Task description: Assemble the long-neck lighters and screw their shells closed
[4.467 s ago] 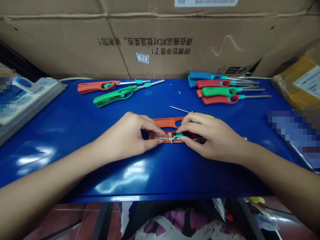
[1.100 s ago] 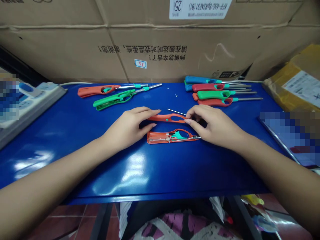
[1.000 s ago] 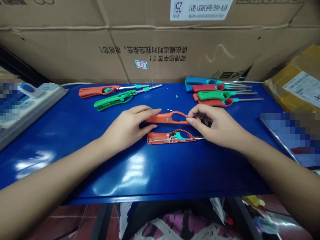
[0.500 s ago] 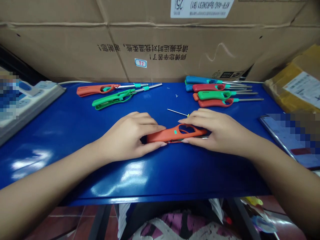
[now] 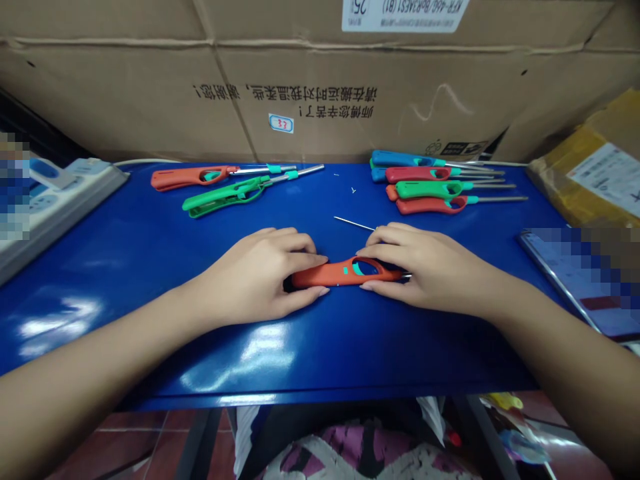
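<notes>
An orange lighter body (image 5: 336, 274) with a teal trigger lies flat at the middle of the blue table (image 5: 150, 267). My left hand (image 5: 260, 273) is closed around its left end, thumb in front and fingers over the top. At its right end, my right hand (image 5: 425, 267) pinches it by the trigger hole, where a thin metal piece sticks out. A loose thin metal rod (image 5: 353, 223) lies just behind my right fingers.
An orange lighter (image 5: 200, 177) and a green lighter (image 5: 235, 192) lie at the back left. A stack of several coloured lighters (image 5: 430, 183) lies at the back right. Cardboard boxes (image 5: 320, 80) wall the back. A white device (image 5: 55, 200) sits left, a flat blurred item (image 5: 585, 280) right.
Both hands lifted the orange cover from behind the open lighter half, brought it forward and laid it on top. Now they press the closed body down against the table.
</notes>
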{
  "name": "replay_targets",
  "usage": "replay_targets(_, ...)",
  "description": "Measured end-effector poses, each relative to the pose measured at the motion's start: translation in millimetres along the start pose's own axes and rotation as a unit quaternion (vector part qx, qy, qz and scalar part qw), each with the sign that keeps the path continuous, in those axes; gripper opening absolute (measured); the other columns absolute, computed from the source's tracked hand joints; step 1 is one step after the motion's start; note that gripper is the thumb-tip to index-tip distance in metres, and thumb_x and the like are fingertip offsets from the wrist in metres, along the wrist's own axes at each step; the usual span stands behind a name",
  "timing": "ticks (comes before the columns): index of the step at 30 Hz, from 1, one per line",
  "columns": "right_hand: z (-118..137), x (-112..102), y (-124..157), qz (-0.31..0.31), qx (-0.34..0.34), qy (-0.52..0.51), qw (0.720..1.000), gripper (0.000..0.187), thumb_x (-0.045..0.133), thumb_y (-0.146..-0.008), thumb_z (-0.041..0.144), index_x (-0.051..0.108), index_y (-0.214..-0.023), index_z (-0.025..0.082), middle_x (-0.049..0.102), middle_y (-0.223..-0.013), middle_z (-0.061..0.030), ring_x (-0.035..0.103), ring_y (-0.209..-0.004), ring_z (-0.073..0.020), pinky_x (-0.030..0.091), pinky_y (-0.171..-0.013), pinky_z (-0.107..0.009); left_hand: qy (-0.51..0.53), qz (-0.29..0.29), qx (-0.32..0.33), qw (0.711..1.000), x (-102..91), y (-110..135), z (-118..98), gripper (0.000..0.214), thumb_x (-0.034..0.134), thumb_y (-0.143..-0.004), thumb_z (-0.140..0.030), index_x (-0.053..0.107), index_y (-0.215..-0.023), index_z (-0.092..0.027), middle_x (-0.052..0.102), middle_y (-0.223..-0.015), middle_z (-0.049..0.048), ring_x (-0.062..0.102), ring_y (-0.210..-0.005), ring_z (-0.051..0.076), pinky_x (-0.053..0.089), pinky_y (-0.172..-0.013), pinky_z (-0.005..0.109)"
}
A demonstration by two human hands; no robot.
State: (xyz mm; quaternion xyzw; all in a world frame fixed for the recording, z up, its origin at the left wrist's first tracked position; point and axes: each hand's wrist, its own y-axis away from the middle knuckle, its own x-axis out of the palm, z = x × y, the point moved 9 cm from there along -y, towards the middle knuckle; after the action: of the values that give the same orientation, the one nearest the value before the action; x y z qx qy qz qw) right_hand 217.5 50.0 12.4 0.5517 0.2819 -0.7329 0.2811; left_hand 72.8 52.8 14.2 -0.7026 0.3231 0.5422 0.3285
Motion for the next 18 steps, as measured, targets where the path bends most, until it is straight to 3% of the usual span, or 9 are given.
replay_targets(10, 1.3, 2.4, 1.2, -0.011, 0.019, 0.018, 1.000, 0.029, 0.067, -0.093, 0.034, 0.074, -0.117, 0.020, 0.068, -0.114, -0.0083, 0.065, -0.102, -0.0250, 0.052, -0.078, -0.037, -0.027, 0.013, 0.000, 1.000, 2.6, 0.8, -2.6, 0.028, 0.064, -0.096, -0.037, 0.074, -0.117, -0.021, 0.071, -0.109, 0.0061, 0.066, -0.093, 0.023, 0.053, -0.080, 0.039)
replay_targets(18, 3.3, 1.5, -0.7, -0.010, 0.054, 0.038, 0.998, 0.026, 0.070, -0.091, 0.033, 0.075, -0.114, 0.022, 0.071, -0.113, -0.0064, 0.069, -0.095, -0.0219, 0.050, -0.071, -0.032, -0.167, 0.000, 0.016, 0.986, 2.4, 0.1, -24.4, 0.024, 0.060, -0.099, -0.035, 0.074, -0.101, -0.016, 0.069, -0.094, 0.0068, 0.064, -0.082, 0.022, 0.048, -0.067, 0.035)
